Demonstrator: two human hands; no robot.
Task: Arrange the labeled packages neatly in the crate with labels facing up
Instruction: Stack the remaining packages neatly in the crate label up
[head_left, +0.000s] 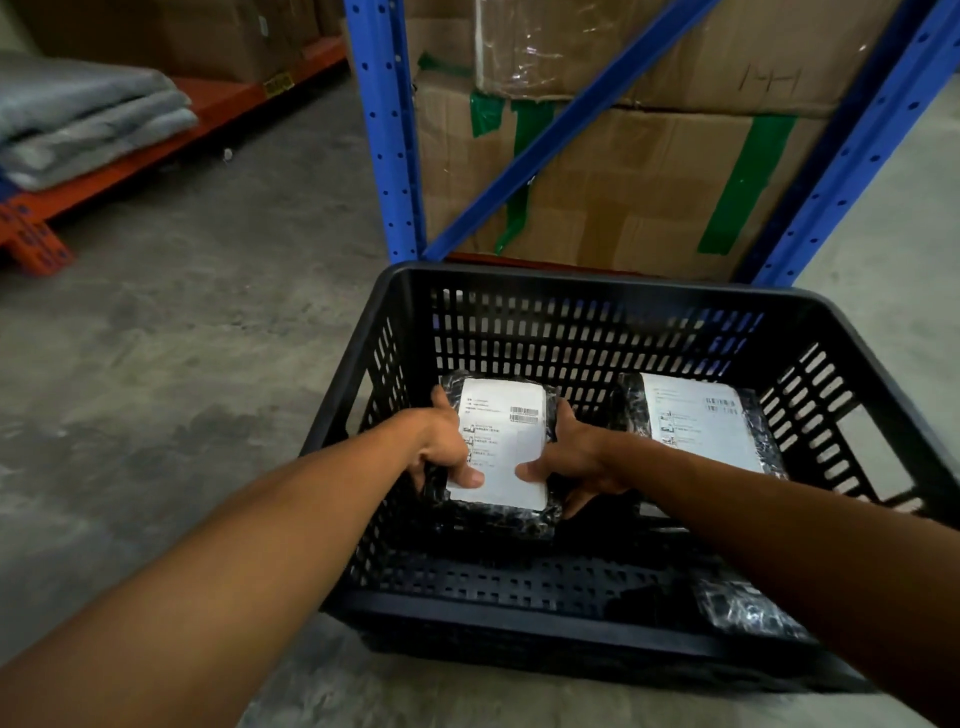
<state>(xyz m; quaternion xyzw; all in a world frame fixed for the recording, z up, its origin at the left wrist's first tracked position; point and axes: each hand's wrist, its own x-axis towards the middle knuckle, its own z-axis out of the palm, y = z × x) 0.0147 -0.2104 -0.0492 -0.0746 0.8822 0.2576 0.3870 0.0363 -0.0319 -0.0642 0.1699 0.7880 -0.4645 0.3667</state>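
Observation:
A black slotted plastic crate (582, 291) stands on the concrete floor. Inside it, at the left, a black-wrapped package (506, 441) lies with its white label facing up. My left hand (444, 447) grips its left edge and my right hand (574, 460) grips its right edge, thumbs on the label. A second black package (701, 423), label up, lies at the crate's far right. A third black-wrapped package (743, 605) sits at the near right corner, partly hidden by my right forearm; no label shows on it.
Blue shelf uprights (387, 130) and taped cardboard boxes (623, 171) stand right behind the crate. An orange low rack (124, 156) with folded grey blankets (88, 114) is at the far left. Bare concrete floor (197, 322) lies left of the crate.

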